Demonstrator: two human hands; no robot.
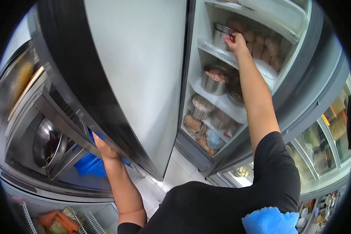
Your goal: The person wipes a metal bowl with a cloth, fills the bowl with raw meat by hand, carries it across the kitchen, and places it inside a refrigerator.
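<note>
A tall freezer stands open in front of me, its white-lined door (136,66) swung out to the left. My left hand (104,147) grips the outer edge of that door, with most of its fingers hidden. My right arm reaches in to an upper shelf, where a round steel pot (221,36) sits at the left. The curled fingers of my right hand (237,43) are closed at the side of this pot, near its rim. Beside it lie several pale bagged pieces of what looks like meat (263,46).
Lower shelves hold a steel pot of pink minced meat (214,80), another filled pot (201,106) and several bags (193,124). At left, a steel rack holds a bowl (46,144); below are carrots (58,221). A glass-fronted fridge (319,144) stands at right.
</note>
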